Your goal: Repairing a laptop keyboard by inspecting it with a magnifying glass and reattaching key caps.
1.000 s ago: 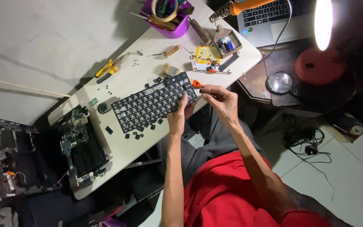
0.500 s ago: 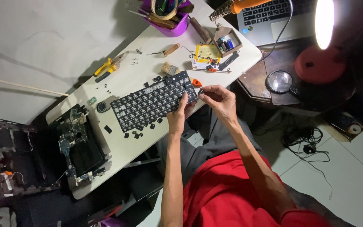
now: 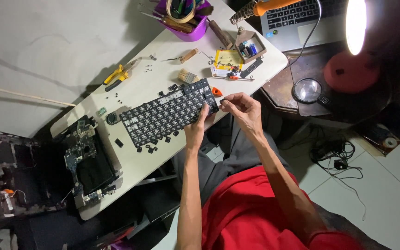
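A black laptop keyboard lies on the white table, with several keycaps gone. My left hand rests on the keyboard's near edge, fingers pressing its right part. My right hand hovers just off the keyboard's right end, fingertips pinched on a small black keycap. An orange pick lies beside that end. Loose black keycaps are scattered below the keyboard and others above it.
A dismantled laptop base and its black lid sit at the left. Yellow pliers, a purple tool tub, a small parts box, a soldering iron, an open laptop, a magnifier and a lit lamp stand beyond.
My right hand has drawn slightly away from the keyboard's right end. The view has shifted a little; the left hand stays on the keyboard.
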